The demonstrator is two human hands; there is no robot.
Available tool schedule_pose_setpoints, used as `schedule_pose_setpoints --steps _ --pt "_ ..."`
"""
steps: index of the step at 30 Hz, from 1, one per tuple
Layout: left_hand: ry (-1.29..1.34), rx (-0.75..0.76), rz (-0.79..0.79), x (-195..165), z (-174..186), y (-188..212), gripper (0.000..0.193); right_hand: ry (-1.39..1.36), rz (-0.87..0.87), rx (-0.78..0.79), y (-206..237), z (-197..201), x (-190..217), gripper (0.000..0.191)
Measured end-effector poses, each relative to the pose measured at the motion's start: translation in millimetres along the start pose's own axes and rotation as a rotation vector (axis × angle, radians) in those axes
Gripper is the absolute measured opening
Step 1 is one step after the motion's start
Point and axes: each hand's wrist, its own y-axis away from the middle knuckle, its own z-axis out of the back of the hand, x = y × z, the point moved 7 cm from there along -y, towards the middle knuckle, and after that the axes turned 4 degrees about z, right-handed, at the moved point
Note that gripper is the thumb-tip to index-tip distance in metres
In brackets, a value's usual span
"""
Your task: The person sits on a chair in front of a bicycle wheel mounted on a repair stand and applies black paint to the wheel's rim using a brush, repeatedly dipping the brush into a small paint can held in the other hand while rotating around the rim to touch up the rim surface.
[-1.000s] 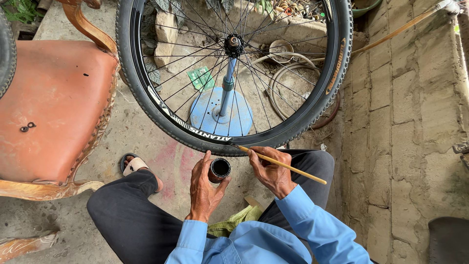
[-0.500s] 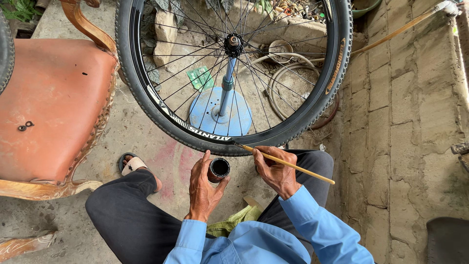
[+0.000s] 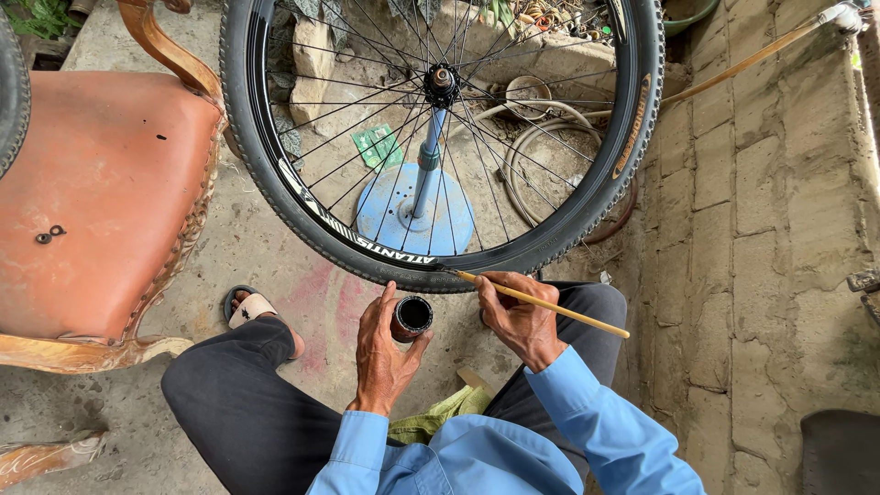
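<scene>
The ground is bare, stained concrete floor (image 3: 275, 284), with a wall of rough grey blocks (image 3: 770, 238) rising along the right side.

At the far left a dark tyre (image 3: 11, 101) is cut off by the frame edge. Beside it stands a chair with a worn orange-brown seat (image 3: 101, 192) and a carved wooden frame; two small dark rings (image 3: 48, 235) lie on the seat. A sandalled foot (image 3: 252, 307) rests on the floor near the chair.

In the middle, a black spoked bicycle wheel (image 3: 312, 206) stands on a blue stand (image 3: 414, 215), its top cut off by the frame. Through the spokes, stones, a hose and scraps lie on the far ground, hard to make out.

The left hand (image 3: 380, 353) curls around a small dark tin (image 3: 412, 316), held open end up just near the wheel's lower edge; its contents cannot be made out. A green cloth (image 3: 431, 423) lies in the lap, partly hidden by the blue sleeves.

The right hand (image 3: 518, 316) pinches a thin wooden stick (image 3: 550, 305), whose tip touches the tyre at its lowest point.

At the near right corner a dark object (image 3: 839, 454) is cut off.
</scene>
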Motion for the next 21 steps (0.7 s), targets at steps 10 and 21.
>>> schedule_pose_setpoints --steps 10,21 --pt "0.011 0.001 -0.001 0.0 -0.6 0.4 0.099 -0.012 0.048 0.017 -0.8 -19.6 3.4 0.017" --pt "0.018 -0.004 0.015 0.0 -0.7 1.1 0.099 0.001 0.035 0.014 -0.1 -13.7 4.2 0.016"
